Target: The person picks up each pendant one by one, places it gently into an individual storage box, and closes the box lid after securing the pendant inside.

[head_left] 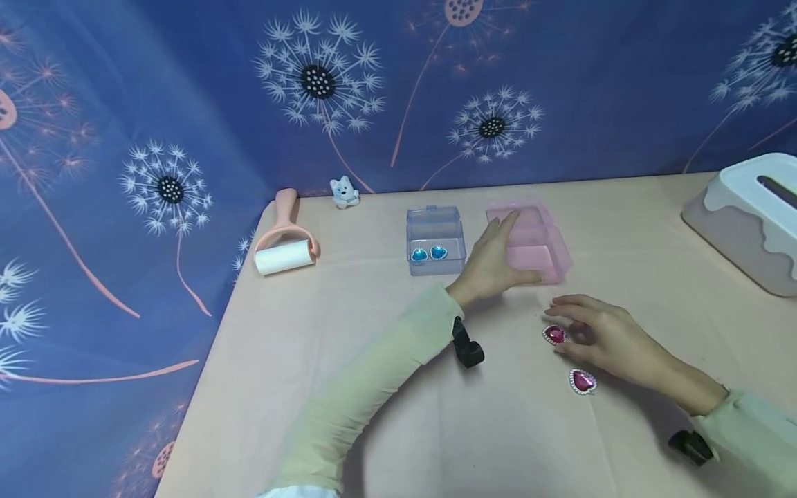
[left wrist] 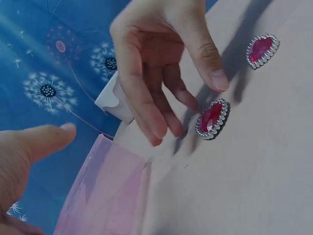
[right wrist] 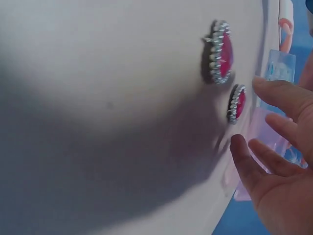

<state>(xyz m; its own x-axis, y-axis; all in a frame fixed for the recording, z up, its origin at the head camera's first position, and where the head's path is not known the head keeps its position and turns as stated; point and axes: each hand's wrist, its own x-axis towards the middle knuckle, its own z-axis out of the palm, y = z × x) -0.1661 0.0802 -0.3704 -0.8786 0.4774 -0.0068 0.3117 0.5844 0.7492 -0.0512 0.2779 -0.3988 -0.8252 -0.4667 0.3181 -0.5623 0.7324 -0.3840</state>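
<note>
A hand could pass to the right of the pink box (head_left: 556, 250), where a wide lane reaches the white-topped box (head_left: 747, 214). On its left, the left hand (head_left: 490, 264) blocks the gap before the blue-grey box (head_left: 436, 266); on its near side stand the right hand (head_left: 607, 339), a nearer gem (head_left: 555, 335) and a farther gem (head_left: 582, 382).

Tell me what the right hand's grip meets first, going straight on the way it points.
Likely the silver-rimmed red gem nearer the pink plastic box, though the right hand might pass above it; its height is hard to judge.
</note>
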